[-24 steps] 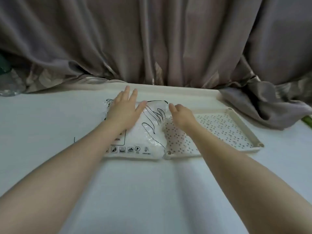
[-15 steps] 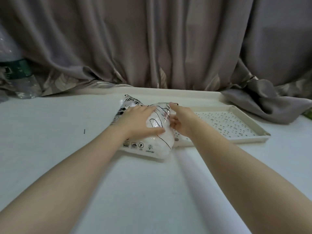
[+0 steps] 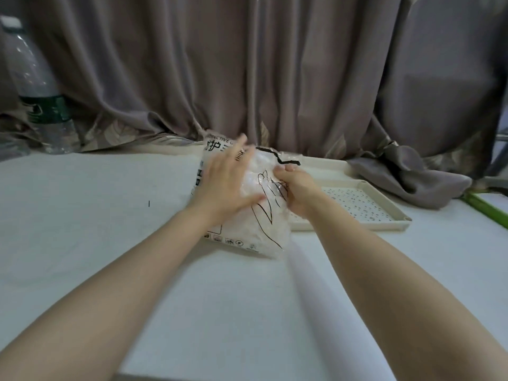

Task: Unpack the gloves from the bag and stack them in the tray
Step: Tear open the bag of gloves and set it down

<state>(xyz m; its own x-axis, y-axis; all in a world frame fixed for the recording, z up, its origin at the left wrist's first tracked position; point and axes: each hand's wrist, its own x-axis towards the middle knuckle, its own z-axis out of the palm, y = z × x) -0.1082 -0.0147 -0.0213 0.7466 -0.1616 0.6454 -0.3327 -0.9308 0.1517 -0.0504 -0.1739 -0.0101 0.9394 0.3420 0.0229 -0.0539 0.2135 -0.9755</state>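
2 hands work on the bag (image 3: 247, 213), which stands tilted on the white counter (image 3: 82, 229) with its lower edge down, just beside the left end of the tray (image 3: 384, 221). The left hand (image 3: 222, 182) lies on the front of the bag with its fingers spread and fairly straight, although it is blurred. The right hand (image 3: 295, 188) grips the right side of the bag near the top, its fingers curled into the plastic. I judge that the step is the opening of the bag; no gloves are out and the tray holds nothing. The next move calls for a firm hold on one side and a pull at the torn-looking top edge, I think.
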